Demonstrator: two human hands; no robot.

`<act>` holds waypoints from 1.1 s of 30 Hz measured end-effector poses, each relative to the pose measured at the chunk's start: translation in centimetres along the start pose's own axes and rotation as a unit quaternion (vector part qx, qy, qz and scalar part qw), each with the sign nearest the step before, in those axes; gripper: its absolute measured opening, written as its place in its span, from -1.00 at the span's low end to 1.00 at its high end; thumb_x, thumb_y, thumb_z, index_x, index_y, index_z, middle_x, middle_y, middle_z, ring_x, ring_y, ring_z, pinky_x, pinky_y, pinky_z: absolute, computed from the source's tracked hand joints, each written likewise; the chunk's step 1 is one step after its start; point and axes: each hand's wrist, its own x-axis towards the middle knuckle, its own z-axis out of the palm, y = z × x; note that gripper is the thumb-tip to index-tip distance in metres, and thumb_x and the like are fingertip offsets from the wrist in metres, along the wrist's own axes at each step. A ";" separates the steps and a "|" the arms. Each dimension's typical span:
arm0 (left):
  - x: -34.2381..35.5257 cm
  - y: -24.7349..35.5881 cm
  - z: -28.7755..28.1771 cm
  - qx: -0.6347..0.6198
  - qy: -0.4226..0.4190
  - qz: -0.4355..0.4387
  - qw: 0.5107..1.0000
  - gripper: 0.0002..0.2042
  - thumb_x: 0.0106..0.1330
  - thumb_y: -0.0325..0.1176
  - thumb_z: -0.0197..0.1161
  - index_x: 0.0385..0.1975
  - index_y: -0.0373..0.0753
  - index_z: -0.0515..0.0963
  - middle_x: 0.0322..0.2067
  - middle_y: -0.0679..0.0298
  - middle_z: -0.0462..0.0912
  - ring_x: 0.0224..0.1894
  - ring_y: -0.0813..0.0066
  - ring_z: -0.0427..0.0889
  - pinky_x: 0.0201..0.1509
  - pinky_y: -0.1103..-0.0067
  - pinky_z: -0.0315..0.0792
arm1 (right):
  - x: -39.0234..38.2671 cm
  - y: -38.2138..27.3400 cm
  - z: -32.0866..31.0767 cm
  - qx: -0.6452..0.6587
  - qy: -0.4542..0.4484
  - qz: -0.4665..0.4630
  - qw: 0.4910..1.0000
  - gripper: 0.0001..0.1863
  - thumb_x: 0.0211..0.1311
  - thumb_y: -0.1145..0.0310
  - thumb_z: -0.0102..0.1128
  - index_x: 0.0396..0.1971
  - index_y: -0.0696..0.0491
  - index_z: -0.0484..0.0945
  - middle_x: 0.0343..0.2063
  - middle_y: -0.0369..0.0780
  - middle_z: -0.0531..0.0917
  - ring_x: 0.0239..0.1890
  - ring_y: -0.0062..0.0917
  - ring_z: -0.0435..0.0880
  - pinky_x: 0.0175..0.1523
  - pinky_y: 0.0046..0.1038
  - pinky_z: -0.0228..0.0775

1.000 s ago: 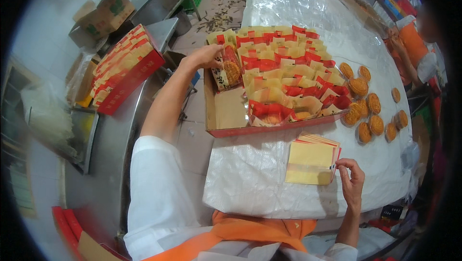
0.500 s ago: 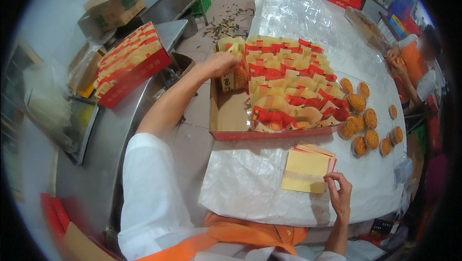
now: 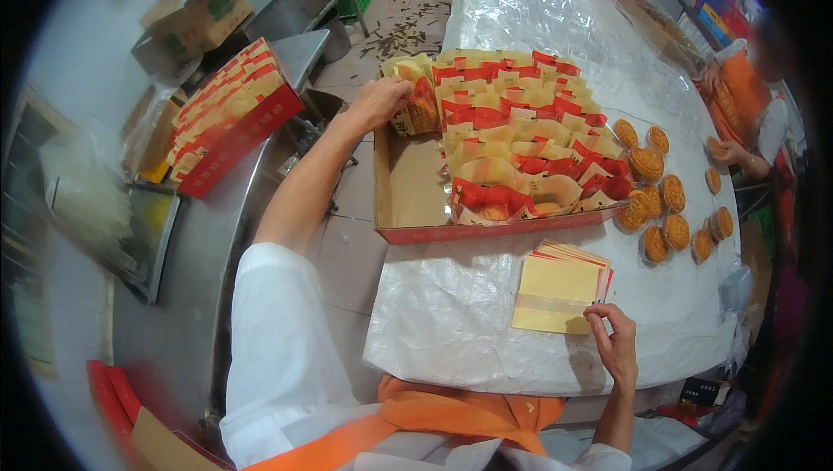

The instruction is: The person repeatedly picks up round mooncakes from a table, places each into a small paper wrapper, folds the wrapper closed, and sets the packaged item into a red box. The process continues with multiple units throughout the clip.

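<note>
You had flat wrappers (image 3: 555, 289) left on the near surface (image 3: 460, 306); round cakes (image 3: 646, 163) lay loose at right. Packets (image 3: 490, 202) filled most of your box (image 3: 486, 231), its near-left strip bare. Your bent right hand (image 3: 618, 345) met the wrappers' right edge, its hold indeterminable; your outstretched left hand (image 3: 382, 102) had its grip pinched on a wrapped cake (image 3: 423, 108), far left.

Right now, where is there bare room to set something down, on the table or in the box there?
Free: the white sheet left of the paper stack and in front of the box; also the box's near left corner, beside the filled bags. Crowded: the rest of the box, and to its right, among the loose cakes.
</note>
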 end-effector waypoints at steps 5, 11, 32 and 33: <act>0.9 0.5 -0.6 0.120 -0.014 0.049 0.991 -0.86 0.17 -0.33 0.20 -0.32 -0.15 0.44 -0.31 0.17 0.53 -0.20 0.05 0.54 -0.21 0.31 0.43 | 0.0 -0.2 0.0 0.017 -0.002 0.004 1.000 -0.91 0.15 0.56 0.17 -0.32 0.18 0.57 -0.38 -0.13 0.64 -0.30 -0.37 0.64 -0.15 -0.43 0.44; -0.5 2.9 0.9 0.136 0.104 -0.054 0.984 -0.71 0.09 -0.29 0.28 -0.21 -0.16 0.44 -0.22 0.18 0.53 -0.11 0.15 0.53 -0.16 0.31 0.39 | -0.6 0.1 -0.2 0.017 -0.003 0.019 1.000 -0.89 0.17 0.53 0.17 -0.29 0.17 0.58 -0.33 -0.12 0.65 -0.26 -0.35 0.64 -0.11 -0.41 0.44; -0.2 3.5 6.8 0.309 0.041 0.091 0.946 -0.89 -0.01 -0.39 0.21 -0.47 -0.05 0.60 -0.22 0.26 0.40 -0.18 0.32 0.47 -0.29 0.47 0.50 | 5.6 10.0 -9.1 -0.333 0.202 -0.031 0.921 -0.59 0.08 0.54 0.16 0.00 0.08 0.43 0.07 -0.12 0.45 0.16 -0.26 0.39 0.21 -0.25 0.21; -0.4 3.4 6.5 0.309 0.028 0.085 0.947 -0.90 -0.01 -0.39 0.21 -0.47 -0.05 0.60 -0.22 0.26 0.40 -0.18 0.31 0.47 -0.28 0.46 0.50 | 6.3 11.0 -10.0 -0.379 0.201 -0.038 0.903 -0.56 0.09 0.54 0.14 0.04 0.06 0.41 0.11 -0.13 0.42 0.19 -0.27 0.36 0.23 -0.24 0.18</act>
